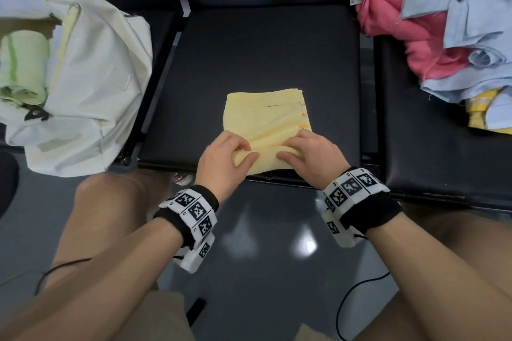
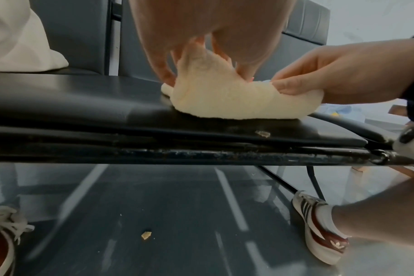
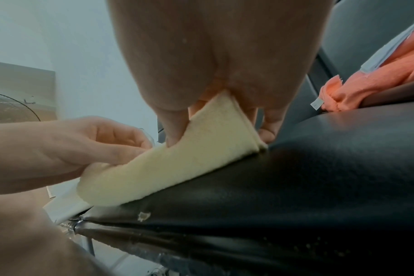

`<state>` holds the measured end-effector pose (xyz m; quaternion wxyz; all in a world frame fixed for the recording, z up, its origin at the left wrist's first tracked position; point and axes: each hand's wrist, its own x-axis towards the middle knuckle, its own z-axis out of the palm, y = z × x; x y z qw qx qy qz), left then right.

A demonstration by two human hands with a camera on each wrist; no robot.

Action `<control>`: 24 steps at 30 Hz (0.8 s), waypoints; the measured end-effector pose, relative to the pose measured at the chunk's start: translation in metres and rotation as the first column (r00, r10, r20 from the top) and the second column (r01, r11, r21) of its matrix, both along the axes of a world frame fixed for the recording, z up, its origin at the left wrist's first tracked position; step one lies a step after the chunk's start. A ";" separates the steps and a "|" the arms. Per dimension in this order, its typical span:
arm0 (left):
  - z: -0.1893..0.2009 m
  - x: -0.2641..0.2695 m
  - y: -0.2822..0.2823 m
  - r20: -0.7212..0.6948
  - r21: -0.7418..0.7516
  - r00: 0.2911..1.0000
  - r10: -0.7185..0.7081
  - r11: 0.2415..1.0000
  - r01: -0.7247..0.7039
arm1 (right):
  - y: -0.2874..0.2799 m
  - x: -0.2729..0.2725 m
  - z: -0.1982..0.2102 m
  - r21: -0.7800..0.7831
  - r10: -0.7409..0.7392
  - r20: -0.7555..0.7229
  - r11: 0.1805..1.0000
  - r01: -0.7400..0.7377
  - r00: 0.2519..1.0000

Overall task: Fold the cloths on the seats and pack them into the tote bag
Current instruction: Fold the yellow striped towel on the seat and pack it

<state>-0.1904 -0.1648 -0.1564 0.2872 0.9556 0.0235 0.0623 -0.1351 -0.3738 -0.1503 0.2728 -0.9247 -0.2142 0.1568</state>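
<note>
Two hands work one pale yellow towel (image 1: pixel 267 116) near the front edge of the middle black seat (image 1: pixel 263 50); the left hand (image 1: pixel 221 158) pinches the towel's near left corner between thumb and curled fingers, lifting it off the cushion; the right hand (image 1: pixel 313 153) pinches the near right corner likewise; the far part lies flat, already folded. On the left seat stands the white tote bag (image 1: pixel 94 86), a light green cloth (image 1: pixel 22 69) inside; on the right seat lie a crumpled pink cloth (image 1: pixel 393 33) and a light blue shirt (image 1: pixel 471 22), heaped together.
</note>
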 end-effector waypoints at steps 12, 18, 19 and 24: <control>-0.004 -0.010 -0.010 0.065 0.305 0.983 -0.170 0.942 0.143 | 0.000 0.000 0.003 0.119 -0.075 -0.045 0.990 0.080 0.996; 0.005 0.001 -0.010 -0.057 0.300 0.988 -0.142 0.942 0.153 | -0.006 0.001 0.005 0.147 -0.040 -0.044 0.988 0.046 0.998; 0.007 0.003 -0.009 -0.083 0.293 0.986 -0.142 0.942 0.161 | -0.007 0.001 0.005 0.154 -0.038 -0.054 0.987 0.046 0.998; 0.008 0.009 -0.002 -0.192 0.253 0.975 -0.112 0.954 0.159 | -0.005 0.004 0.006 0.093 -0.058 -0.095 0.993 0.067 0.994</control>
